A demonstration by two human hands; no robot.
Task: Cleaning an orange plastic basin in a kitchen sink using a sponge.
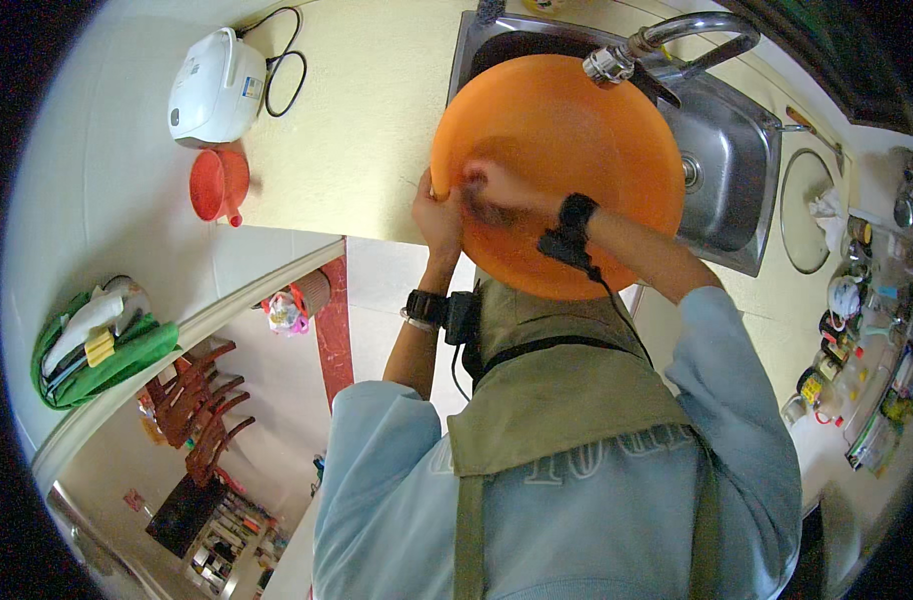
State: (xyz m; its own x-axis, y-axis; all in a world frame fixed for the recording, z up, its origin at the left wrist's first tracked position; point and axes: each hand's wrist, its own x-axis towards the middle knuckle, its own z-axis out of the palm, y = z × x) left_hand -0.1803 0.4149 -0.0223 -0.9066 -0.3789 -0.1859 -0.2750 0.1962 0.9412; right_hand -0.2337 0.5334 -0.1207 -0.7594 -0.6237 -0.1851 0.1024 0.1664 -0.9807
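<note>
A large orange basin (569,142) is held in front of me, over the double-bowl steel sink (764,187) and the counter's front edge. Its inside faces up toward me. My left hand (438,217) grips the basin's left rim. My right hand (494,186) reaches across the basin's inside to the wall near that rim. Motion blur covers its fingers, so I cannot make out whether they hold anything. A chrome faucet (610,64) overhangs the basin's far edge, with no water stream visible.
On the counter's left stand a white rice cooker (216,90) with a black cord (303,67) and a red plastic dipper (220,184). A glass lid (805,210) lies right of the sink, with several jars (816,382) farther along. Dark straps and a cable hang from my wrists.
</note>
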